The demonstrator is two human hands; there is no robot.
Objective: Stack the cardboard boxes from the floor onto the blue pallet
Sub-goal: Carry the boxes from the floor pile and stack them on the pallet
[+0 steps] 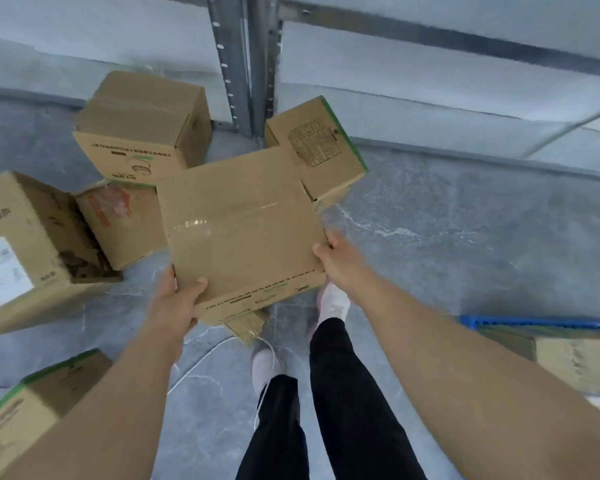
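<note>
A taped cardboard box [243, 230] is held above the floor in front of me. My left hand [177, 299] grips its near left corner, thumb on top. My right hand [336, 261] grips its right edge, fingers curled round the side. Other cardboard boxes lie on the grey floor: one upright at the back left [142, 126], one tilted at the back right [319, 147], one with red print [122, 223], a large open one at the left [25, 251] and one at the bottom left [25, 403]. The blue pallet [541, 322] shows at the right edge with a box [575, 362] on it.
A grey metal rack post [243, 64] stands behind the boxes against the wall. My legs and white shoes [333, 303] are below the held box. A thin white cable [201, 362] trails across the floor near my feet.
</note>
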